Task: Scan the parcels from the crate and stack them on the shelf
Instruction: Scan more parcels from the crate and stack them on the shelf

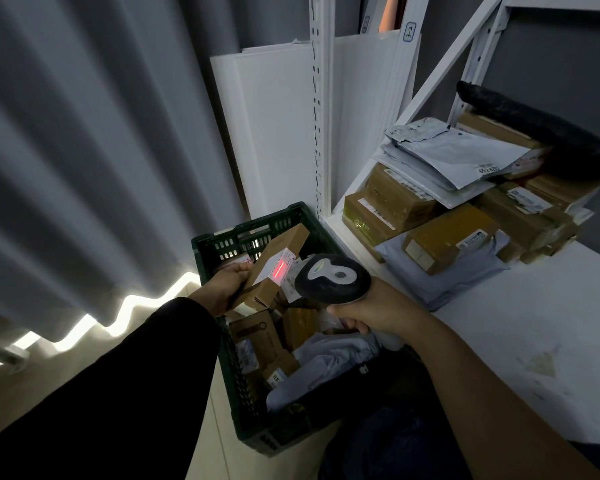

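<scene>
Left hand (pixel 227 284) wraps the slim parcel (pixel 281 251) by its near end, over the crate's (pixel 208 247) far end; right hand (pixel 378 311) clasps the scanner (pixel 333 278). Light, stiff card, I'd say: hold its long edges.

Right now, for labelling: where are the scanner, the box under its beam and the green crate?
scanner (pixel 333 279): head view, its dark head.
box (pixel 278 266): head view, its white label.
green crate (pixel 224 242): head view, its far wall.

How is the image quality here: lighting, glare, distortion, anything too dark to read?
Head view: dim overall, with blown-out light under the curtain; the scanner casts a glowing red line on the label of the box in the left hand; the wide-angle lens slants the shelf posts; the sleeve is near-black.
</scene>
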